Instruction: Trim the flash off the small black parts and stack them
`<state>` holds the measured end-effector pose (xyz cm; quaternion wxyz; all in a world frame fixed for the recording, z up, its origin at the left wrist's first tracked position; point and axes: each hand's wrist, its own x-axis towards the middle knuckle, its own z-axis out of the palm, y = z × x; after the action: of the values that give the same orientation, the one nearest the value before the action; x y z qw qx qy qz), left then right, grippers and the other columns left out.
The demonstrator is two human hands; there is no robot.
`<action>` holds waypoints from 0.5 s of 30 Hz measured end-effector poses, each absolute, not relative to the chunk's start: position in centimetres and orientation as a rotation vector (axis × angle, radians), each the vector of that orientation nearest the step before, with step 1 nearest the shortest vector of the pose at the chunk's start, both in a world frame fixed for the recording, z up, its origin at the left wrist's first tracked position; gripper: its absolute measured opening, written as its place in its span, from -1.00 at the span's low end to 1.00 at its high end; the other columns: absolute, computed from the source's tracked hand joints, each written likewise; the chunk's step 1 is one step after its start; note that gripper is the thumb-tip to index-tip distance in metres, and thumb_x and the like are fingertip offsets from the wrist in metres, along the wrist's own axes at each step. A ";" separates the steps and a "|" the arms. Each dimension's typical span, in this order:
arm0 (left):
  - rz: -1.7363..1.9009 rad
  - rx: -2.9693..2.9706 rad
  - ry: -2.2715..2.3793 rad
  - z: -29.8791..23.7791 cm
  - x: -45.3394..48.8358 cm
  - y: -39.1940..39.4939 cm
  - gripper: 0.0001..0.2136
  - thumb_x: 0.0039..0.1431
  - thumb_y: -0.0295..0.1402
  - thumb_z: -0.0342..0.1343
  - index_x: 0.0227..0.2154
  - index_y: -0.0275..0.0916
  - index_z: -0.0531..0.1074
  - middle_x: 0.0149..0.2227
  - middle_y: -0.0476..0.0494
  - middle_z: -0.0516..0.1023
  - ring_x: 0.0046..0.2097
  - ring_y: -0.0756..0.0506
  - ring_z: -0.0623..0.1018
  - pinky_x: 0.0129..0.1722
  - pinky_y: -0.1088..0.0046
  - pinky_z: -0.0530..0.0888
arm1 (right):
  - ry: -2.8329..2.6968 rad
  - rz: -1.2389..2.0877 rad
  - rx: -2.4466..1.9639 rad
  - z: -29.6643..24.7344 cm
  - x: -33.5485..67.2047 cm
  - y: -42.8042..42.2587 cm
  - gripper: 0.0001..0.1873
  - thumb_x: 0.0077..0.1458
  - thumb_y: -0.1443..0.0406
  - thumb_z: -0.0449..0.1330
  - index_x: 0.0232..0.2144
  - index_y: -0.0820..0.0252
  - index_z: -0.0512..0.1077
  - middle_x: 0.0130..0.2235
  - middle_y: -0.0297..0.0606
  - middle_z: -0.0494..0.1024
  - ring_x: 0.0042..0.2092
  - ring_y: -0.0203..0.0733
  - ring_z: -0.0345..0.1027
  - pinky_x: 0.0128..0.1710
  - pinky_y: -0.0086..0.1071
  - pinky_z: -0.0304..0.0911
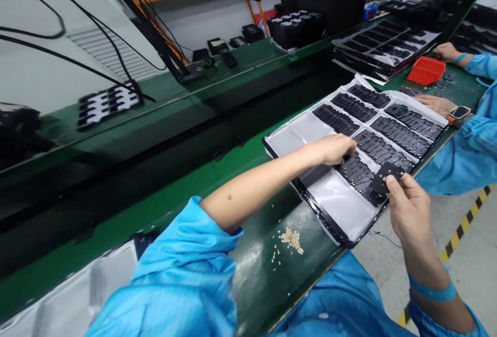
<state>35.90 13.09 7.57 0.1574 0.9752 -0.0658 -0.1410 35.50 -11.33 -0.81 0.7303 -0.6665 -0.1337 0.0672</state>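
Note:
My right hand [411,205] pinches a thin, flat black plate [388,175] with small light spots on it, held above the near edge of a divided tray [345,207]. My left hand [337,149] reaches over the middle of that tray, its fingers curled down at the end of a row of black flat parts [357,175]. Whatever its fingertips hold is hidden behind them. Overlapping rows of similar dark parts fill several tray compartments, while the compartments on the left side show bare whitish plastic.
Small pale pieces [292,239] lie in a pile on the green bench [256,275]. Beyond the tray, a co-worker's hand with a watch [459,113] rests near a red bin [426,70]. More loaded trays [384,47] are stacked behind. Another pale tray [77,295] lies lower left.

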 end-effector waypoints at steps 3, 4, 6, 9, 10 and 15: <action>-0.352 2.656 -0.174 7.8 35.6 13.1 -0.81 0.17 -0.55 0.35 -0.15 -0.29 0.58 -0.14 -0.16 0.67 -0.10 -0.14 0.63 -0.12 0.39 0.49 | -0.279 0.093 -1.480 0.1 36.1 -11.4 -0.67 0.17 0.06 0.46 -0.16 0.14 0.64 -0.22 -0.28 0.68 -0.28 -0.21 0.50 -0.21 -0.32 0.49; -0.325 2.539 -0.174 7.9 35.4 12.9 -0.87 0.23 -0.50 0.33 -0.18 -0.31 0.56 -0.18 -0.15 0.66 -0.15 -0.11 0.63 -0.15 0.39 0.50 | -0.282 0.074 -1.481 0.4 36.3 -11.1 -0.67 0.15 0.06 0.48 -0.18 0.14 0.64 -0.23 -0.28 0.69 -0.31 -0.22 0.50 -0.24 -0.32 0.50; -0.287 2.222 -0.176 8.2 35.1 12.5 -0.89 0.34 -0.39 0.27 -0.17 -0.33 0.52 -0.24 -0.14 0.64 -0.25 -0.06 0.64 -0.24 0.41 0.52 | -0.308 0.061 -1.478 1.2 36.6 -10.1 -0.65 0.10 0.04 0.51 -0.22 0.14 0.63 -0.26 -0.28 0.69 -0.36 -0.22 0.49 -0.30 -0.30 0.52; -0.213 1.867 -0.108 8.8 34.7 12.1 -0.89 0.33 -0.42 0.27 -0.21 -0.35 0.48 -0.36 -0.07 0.59 -0.37 0.02 0.60 -0.37 0.50 0.49 | -0.397 0.160 -1.456 2.1 36.9 -8.1 -0.59 0.11 -0.03 0.48 -0.19 0.15 0.62 -0.29 -0.27 0.68 -0.37 -0.15 0.54 -0.37 -0.25 0.56; -0.175 1.831 -0.064 9.0 34.6 12.1 -0.90 0.29 -0.47 0.29 -0.25 -0.34 0.47 -0.41 -0.03 0.57 -0.40 0.04 0.58 -0.40 0.52 0.47 | -0.429 0.196 -1.459 2.2 37.0 -7.7 -0.56 0.14 -0.06 0.45 -0.17 0.16 0.62 -0.29 -0.26 0.68 -0.37 -0.13 0.55 -0.38 -0.22 0.57; -0.112 1.941 0.185 8.9 34.8 14.4 -0.87 0.23 -0.59 0.30 -0.39 -0.35 0.48 -0.50 0.01 0.53 -0.49 0.07 0.51 -0.42 0.54 0.44 | -0.704 0.013 -1.780 1.9 37.4 -7.6 -0.55 0.44 -0.01 0.16 0.07 0.19 0.59 -0.01 -0.04 0.69 -0.03 0.06 0.63 0.03 0.05 0.58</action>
<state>34.78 14.36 8.86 0.5601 0.8234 0.0785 -0.0473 37.44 -7.58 1.91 0.5759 -0.7601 -0.3008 0.0055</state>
